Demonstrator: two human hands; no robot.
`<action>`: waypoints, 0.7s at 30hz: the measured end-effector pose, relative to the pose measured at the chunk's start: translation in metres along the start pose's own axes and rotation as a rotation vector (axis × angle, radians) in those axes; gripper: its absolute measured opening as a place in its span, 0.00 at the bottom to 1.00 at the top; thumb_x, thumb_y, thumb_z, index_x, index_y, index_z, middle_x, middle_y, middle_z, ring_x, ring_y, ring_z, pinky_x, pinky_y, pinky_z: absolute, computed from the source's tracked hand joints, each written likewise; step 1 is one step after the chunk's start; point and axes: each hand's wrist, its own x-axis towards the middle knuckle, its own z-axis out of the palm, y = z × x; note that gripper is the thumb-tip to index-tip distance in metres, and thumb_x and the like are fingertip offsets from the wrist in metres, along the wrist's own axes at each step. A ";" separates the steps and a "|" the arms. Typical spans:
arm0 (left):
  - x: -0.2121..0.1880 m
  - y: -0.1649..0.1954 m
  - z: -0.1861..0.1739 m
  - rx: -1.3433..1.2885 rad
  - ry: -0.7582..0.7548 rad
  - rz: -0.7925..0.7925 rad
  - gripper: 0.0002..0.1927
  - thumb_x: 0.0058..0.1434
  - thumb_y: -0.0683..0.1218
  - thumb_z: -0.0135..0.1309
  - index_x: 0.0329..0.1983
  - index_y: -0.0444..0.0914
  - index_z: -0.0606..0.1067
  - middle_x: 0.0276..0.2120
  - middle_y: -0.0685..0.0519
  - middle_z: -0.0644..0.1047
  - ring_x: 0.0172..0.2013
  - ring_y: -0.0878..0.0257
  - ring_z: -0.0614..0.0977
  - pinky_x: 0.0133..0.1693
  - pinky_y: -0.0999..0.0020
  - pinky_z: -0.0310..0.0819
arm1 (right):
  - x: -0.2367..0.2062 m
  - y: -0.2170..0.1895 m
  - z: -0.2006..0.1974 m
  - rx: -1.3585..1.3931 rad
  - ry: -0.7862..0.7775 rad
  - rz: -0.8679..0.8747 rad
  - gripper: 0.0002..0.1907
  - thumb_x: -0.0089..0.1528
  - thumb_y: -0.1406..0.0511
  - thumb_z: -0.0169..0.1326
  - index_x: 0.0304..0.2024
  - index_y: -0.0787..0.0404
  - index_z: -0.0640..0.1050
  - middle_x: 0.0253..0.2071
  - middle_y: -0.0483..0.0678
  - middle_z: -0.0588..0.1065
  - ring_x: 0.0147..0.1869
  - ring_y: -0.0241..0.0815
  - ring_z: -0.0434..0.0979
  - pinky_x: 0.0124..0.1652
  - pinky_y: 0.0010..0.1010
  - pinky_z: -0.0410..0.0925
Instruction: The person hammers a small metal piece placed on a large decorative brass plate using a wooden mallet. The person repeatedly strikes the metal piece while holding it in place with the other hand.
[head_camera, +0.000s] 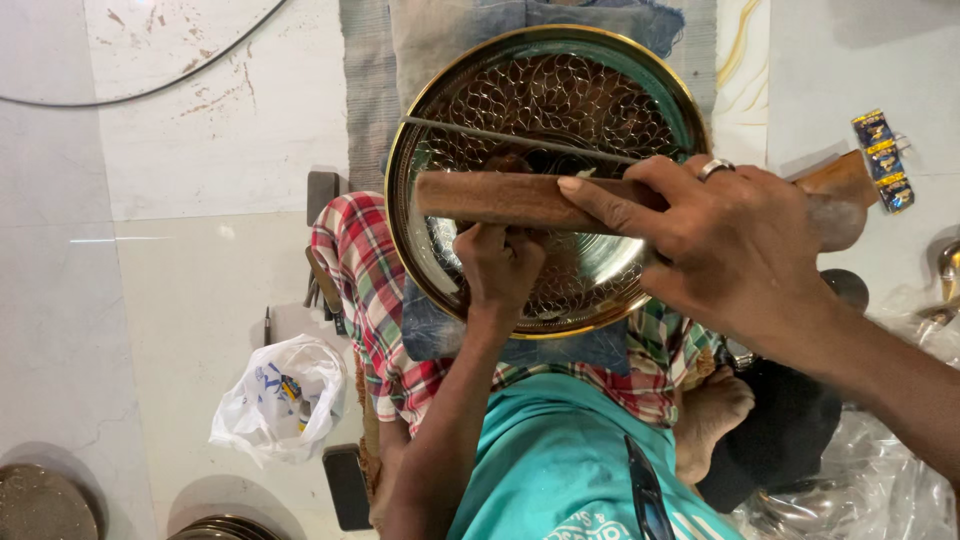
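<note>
- Brass plate, round, shiny and covered with an engraved leaf-like pattern, rests tilted on the person's lap over a red checked cloth, which likely cushions and steadies it.
- Left hand is closed in a fist around a small tool whose tip meets the plate's centre; the tool itself is mostly hidden.
- Right hand is wrapped tight around a long brown wooden block, held across the plate just above the fist, apparently poised as a striker.
- White plastic bag lies on the pale floor within reach.
</note>
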 end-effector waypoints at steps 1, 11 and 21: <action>0.001 0.004 -0.005 0.006 -0.016 0.016 0.14 0.56 0.33 0.50 0.44 0.37 0.77 0.33 0.52 0.83 0.31 0.61 0.87 0.34 0.69 0.85 | -0.002 0.000 0.006 0.151 0.108 0.005 0.45 0.52 0.70 0.62 0.72 0.39 0.71 0.43 0.45 0.78 0.27 0.41 0.78 0.28 0.35 0.73; 0.004 0.030 -0.007 0.011 0.065 0.000 0.27 0.51 0.32 0.50 0.58 0.31 0.75 0.34 0.50 0.84 0.26 0.64 0.84 0.30 0.67 0.81 | 0.005 0.001 0.012 0.402 0.328 -0.044 0.41 0.54 0.72 0.61 0.71 0.46 0.71 0.47 0.44 0.78 0.32 0.41 0.77 0.29 0.34 0.71; 0.007 0.045 -0.008 0.036 0.152 0.094 0.13 0.55 0.36 0.57 0.44 0.38 0.74 0.30 0.50 0.78 0.30 0.59 0.80 0.31 0.66 0.76 | 0.014 -0.004 0.009 0.026 0.245 -0.133 0.46 0.46 0.69 0.62 0.69 0.40 0.72 0.40 0.44 0.78 0.26 0.42 0.74 0.27 0.36 0.70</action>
